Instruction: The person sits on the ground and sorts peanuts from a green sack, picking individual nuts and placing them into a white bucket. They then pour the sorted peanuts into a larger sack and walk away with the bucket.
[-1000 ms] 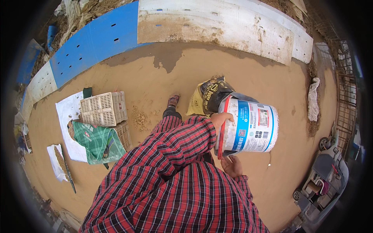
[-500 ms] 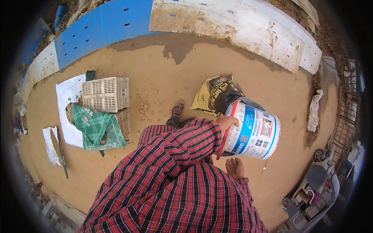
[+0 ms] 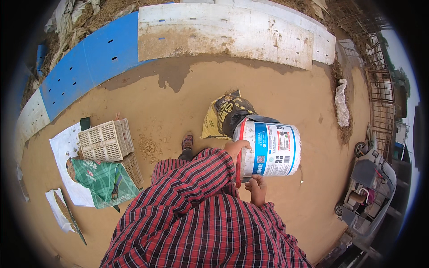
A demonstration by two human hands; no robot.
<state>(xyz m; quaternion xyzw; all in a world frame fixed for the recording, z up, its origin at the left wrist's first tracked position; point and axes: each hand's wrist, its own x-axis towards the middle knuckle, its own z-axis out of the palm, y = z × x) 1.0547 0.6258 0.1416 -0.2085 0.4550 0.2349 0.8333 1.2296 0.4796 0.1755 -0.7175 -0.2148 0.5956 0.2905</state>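
A white plastic bucket point(image 3: 272, 149) with a blue band and a red rim is tipped over, its rim turned to the left. My left hand point(image 3: 238, 147) reaches across my body and grips that rim. At the bucket's near side, close to the rim, my right hand point(image 3: 257, 190) has its fingers curled against the wall. What is inside the bucket cannot be seen. Just beyond it lies a yellow and black bag point(image 3: 214, 123), partly covered by the bucket.
To the left, slatted cream crates point(image 3: 106, 140) and a green sack point(image 3: 100, 183) rest on a white sheet point(image 3: 65, 145). Small clods point(image 3: 149, 147) are scattered near my foot. Blue point(image 3: 89, 71) and white panels point(image 3: 223, 35) border the far side. A grey vehicle point(image 3: 371, 187) stands right.
My right hand has come up from below the bucket to touch its near side, its fingers now curled. My left hand keeps hold of the rim. The view has shifted.
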